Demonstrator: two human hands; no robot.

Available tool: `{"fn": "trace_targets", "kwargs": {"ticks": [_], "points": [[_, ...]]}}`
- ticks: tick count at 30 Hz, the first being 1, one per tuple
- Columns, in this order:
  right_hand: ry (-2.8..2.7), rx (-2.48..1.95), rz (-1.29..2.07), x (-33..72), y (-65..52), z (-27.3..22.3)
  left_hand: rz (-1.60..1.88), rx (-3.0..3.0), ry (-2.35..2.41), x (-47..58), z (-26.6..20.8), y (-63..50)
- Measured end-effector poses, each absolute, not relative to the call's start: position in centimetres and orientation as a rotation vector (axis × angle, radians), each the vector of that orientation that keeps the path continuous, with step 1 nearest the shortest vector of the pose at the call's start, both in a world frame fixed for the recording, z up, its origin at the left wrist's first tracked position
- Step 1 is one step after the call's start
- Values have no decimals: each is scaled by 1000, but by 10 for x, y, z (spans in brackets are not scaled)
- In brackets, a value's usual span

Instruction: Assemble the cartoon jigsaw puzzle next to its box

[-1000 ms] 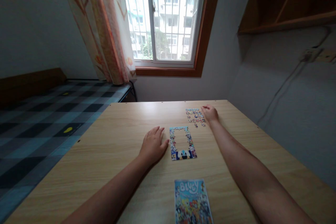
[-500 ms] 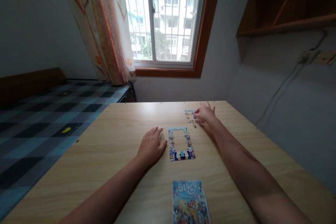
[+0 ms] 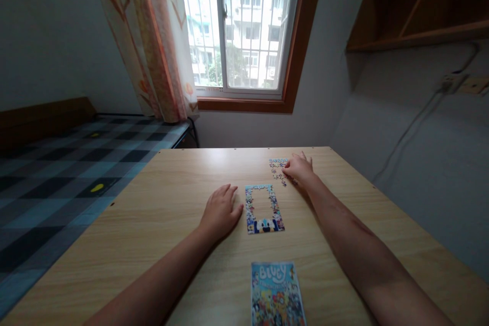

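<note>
A jigsaw puzzle [image 3: 276, 209] lies on the table as a joined border around a bare middle, with a blue dog's face along its near edge. My left hand [image 3: 222, 209] rests flat just left of it, fingers spread and holding nothing. Beyond the border, loose jigsaw pieces [image 3: 278, 164] are laid out in small rows. My right hand [image 3: 300, 168] is over their right side, thumb and forefinger pinched at a jigsaw piece too small to see clearly. Some pieces are hidden under that hand.
A Bluey picture sheet [image 3: 277, 293] lies near me on the wooden table [image 3: 183, 183]. To the left stands a bed with a checked cover [image 3: 126, 155]. A window and curtain [image 3: 153, 35] are ahead; a wooden shelf [image 3: 420, 35] hangs at the right.
My right hand has shifted very slightly down among the loose pieces, its fingers still pinched. My left hand and the puzzle border stay in place.
</note>
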State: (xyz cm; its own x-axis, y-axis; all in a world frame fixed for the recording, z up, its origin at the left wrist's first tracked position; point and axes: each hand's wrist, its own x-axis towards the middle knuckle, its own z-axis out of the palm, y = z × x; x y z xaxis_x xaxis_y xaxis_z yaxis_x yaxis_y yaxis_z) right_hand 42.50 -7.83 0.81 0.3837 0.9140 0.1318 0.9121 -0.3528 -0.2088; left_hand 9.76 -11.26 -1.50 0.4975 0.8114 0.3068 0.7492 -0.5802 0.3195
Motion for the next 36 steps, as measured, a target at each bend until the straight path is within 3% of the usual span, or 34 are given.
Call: {"fn": "trace_targets", "kwargs": {"ticks": [15, 21, 26, 31, 36], "points": [[-1522, -2296, 113, 422, -85, 22, 637, 2601, 1362, 97, -15, -113], [-1591, -2106, 398, 426, -89, 55, 667, 2564, 1346, 98, -14, -112], [-1815, -1828, 799, 400, -100, 78, 903, 2559, 1226, 97, -10, -116], [-2186, -1689, 1148, 362, -111, 82, 1076, 2628, 1007, 98, 0, -126], [-2203, -1523, 1297, 348, -113, 80, 1138, 2639, 887, 98, 4, -127]]}}
